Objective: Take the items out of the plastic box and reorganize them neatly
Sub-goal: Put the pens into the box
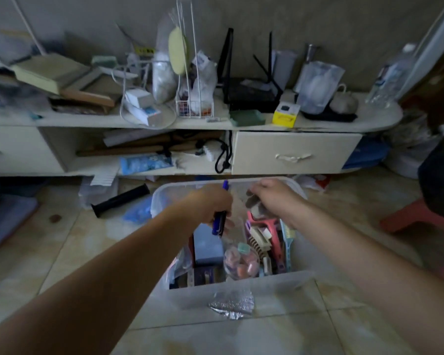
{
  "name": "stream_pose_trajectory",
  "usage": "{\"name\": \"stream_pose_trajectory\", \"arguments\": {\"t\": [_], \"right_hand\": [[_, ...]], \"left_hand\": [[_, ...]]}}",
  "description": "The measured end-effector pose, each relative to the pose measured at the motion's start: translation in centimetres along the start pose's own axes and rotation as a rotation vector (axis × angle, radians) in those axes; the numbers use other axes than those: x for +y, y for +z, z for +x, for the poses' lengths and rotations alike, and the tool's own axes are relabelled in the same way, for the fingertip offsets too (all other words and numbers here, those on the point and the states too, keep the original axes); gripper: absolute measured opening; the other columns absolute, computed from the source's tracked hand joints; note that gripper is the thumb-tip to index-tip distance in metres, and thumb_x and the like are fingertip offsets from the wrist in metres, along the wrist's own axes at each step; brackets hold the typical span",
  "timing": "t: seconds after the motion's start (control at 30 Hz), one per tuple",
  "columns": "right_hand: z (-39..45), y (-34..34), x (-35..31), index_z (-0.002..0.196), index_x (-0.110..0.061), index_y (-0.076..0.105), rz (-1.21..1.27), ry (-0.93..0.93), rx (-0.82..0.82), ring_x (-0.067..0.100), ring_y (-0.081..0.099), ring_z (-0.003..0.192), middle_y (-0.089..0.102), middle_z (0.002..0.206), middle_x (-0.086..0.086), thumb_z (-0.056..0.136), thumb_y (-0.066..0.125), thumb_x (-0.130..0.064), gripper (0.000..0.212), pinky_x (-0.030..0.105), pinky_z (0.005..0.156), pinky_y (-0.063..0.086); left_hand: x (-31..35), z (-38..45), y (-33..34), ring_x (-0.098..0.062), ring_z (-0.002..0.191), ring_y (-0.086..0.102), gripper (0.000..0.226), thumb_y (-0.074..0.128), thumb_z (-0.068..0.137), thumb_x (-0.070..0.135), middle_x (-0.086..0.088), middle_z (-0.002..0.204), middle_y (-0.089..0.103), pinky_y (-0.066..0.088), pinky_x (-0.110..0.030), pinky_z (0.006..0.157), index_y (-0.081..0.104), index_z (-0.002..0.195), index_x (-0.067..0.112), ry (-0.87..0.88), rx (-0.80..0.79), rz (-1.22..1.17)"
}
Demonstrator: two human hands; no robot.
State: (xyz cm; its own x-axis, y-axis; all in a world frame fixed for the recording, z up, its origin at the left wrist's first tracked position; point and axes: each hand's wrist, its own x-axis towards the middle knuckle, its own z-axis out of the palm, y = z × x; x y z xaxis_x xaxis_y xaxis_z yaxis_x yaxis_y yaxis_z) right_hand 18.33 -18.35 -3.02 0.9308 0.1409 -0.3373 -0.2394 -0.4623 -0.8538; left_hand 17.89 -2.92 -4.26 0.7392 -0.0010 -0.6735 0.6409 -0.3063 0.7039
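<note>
Clear plastic box [241, 290] on tiled floor, crumpled foil [232, 304] on its near wall, clear bag of small bits [240, 262] and combs inside, left hand [210, 203] fisted around blue pens [219, 222], right hand [267, 194] pinching grey item [255, 203] above box, cluttered low cabinet [292, 152] behind.

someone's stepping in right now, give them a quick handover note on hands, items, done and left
Left hand: closed grip on a blue pen, held above the box.
Right hand: pinching a greyish item, too blurred to name, over the box.
The clear plastic box sits on the tiled floor, holding a clear bag of pastel clips, a pink comb and a grey-blue flat case.
Done: little, apparently.
Left: empty the box and arrange everything neatly.
</note>
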Motion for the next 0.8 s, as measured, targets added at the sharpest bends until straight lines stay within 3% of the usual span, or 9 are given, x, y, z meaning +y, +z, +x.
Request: {"name": "stream_pose_trajectory", "arguments": {"t": [0.1, 0.2, 0.27, 0.33, 0.43, 0.57, 0.63, 0.73, 0.8], "right_hand": [[1.4, 2.2, 1.5, 0.093, -0.016, 0.059, 0.007, 0.036, -0.029, 0.015, 0.054, 0.054, 0.073, 0.090, 0.008, 0.102, 0.046, -0.016, 0.015, 0.024, 0.049, 0.040], [1.4, 3.3, 2.5, 0.091, -0.015, 0.063, 0.028, 0.114, -0.100, 0.020, 0.062, 0.067, 0.071, 0.092, 0.011, 0.099, 0.048, -0.014, 0.017, 0.028, 0.056, 0.047], [1.3, 3.9, 2.9, 0.093, -0.013, 0.067, 0.009, 0.164, -0.146, 0.027, 0.069, 0.083, 0.073, 0.096, 0.013, 0.096, 0.055, -0.014, 0.013, 0.035, 0.071, 0.058], [1.4, 4.2, 3.4, 0.098, -0.010, 0.070, -0.028, 0.192, -0.169, 0.033, 0.072, 0.095, 0.074, 0.100, 0.017, 0.090, 0.060, -0.013, 0.013, 0.046, 0.089, 0.059], [1.7, 5.0, 3.9, 0.105, -0.006, 0.070, -0.072, 0.205, -0.144, 0.031, 0.072, 0.089, 0.074, 0.098, 0.020, 0.088, 0.064, -0.017, 0.022, 0.043, 0.088, 0.058], [2.3, 6.8, 3.9, 0.102, -0.005, 0.070, -0.138, 0.206, -0.126, 0.026, 0.069, 0.075, 0.071, 0.086, 0.016, 0.093, 0.062, -0.014, 0.015, 0.031, 0.068, 0.056], [2.7, 7.5, 4.1, 0.095, -0.006, 0.069, -0.186, 0.194, -0.148, 0.028, 0.070, 0.078, 0.070, 0.085, 0.015, 0.093, 0.061, -0.011, 0.010, 0.034, 0.074, 0.057], [3.4, 8.6, 4.7, 0.093, -0.003, 0.073, -0.138, 0.143, -0.229, 0.038, 0.074, 0.082, 0.074, 0.080, 0.021, 0.091, 0.061, -0.010, 0.014, 0.052, 0.085, 0.059], [3.6, 9.2, 4.8, 0.094, -0.004, 0.073, -0.133, 0.116, -0.279, 0.037, 0.075, 0.084, 0.076, 0.081, 0.019, 0.094, 0.061, -0.013, 0.016, 0.050, 0.085, 0.060]], "left_hand": [[-2.7, 1.3, -0.2, -0.036, 0.083, 0.070, 0.014, 0.043, 0.096, -0.003, -0.021, 0.096, 0.067, 0.056, -0.054, 0.077, 0.050, 0.108, -0.005, -0.110, -0.054, -0.250], [-4.3, 1.7, 0.0, -0.036, 0.085, 0.071, 0.023, 0.045, 0.096, -0.003, -0.022, 0.097, 0.071, 0.056, -0.054, 0.078, 0.052, 0.117, -0.005, -0.157, -0.110, -0.361], [-4.7, 1.5, 0.0, -0.034, 0.083, 0.071, 0.021, 0.045, 0.096, -0.001, -0.022, 0.094, 0.071, 0.056, -0.051, 0.075, 0.052, 0.115, -0.005, -0.143, -0.099, -0.338], [-5.1, 1.2, 0.1, -0.033, 0.084, 0.071, 0.019, 0.048, 0.095, 0.000, -0.022, 0.095, 0.070, 0.057, -0.050, 0.074, 0.053, 0.113, -0.004, -0.124, -0.071, -0.294], [-5.6, 0.8, 0.4, -0.029, 0.082, 0.070, 0.014, 0.054, 0.093, -0.001, -0.020, 0.093, 0.070, 0.057, -0.052, 0.083, 0.056, 0.107, -0.004, -0.089, -0.038, -0.210], [-6.5, 0.6, 0.1, -0.030, 0.092, 0.071, 0.005, 0.051, 0.095, 0.002, -0.020, 0.094, 0.070, 0.055, -0.051, 0.089, 0.053, 0.097, -0.002, -0.095, -0.042, -0.171], [-7.0, 0.5, -0.6, -0.031, 0.098, 0.071, 0.010, 0.048, 0.096, 0.005, -0.020, 0.104, 0.071, 0.054, -0.053, 0.090, 0.053, 0.100, -0.002, -0.116, -0.039, -0.144], [-7.9, 0.4, -1.5, -0.031, 0.103, 0.069, 0.010, 0.044, 0.097, 0.004, -0.020, 0.112, 0.070, 0.053, -0.054, 0.092, 0.053, 0.096, 0.000, -0.121, -0.015, -0.178], [-8.3, 0.0, -2.2, -0.029, 0.103, 0.069, 0.010, 0.044, 0.098, 0.005, -0.018, 0.106, 0.070, 0.053, -0.052, 0.092, 0.052, 0.092, 0.001, -0.128, 0.011, -0.204]]}}
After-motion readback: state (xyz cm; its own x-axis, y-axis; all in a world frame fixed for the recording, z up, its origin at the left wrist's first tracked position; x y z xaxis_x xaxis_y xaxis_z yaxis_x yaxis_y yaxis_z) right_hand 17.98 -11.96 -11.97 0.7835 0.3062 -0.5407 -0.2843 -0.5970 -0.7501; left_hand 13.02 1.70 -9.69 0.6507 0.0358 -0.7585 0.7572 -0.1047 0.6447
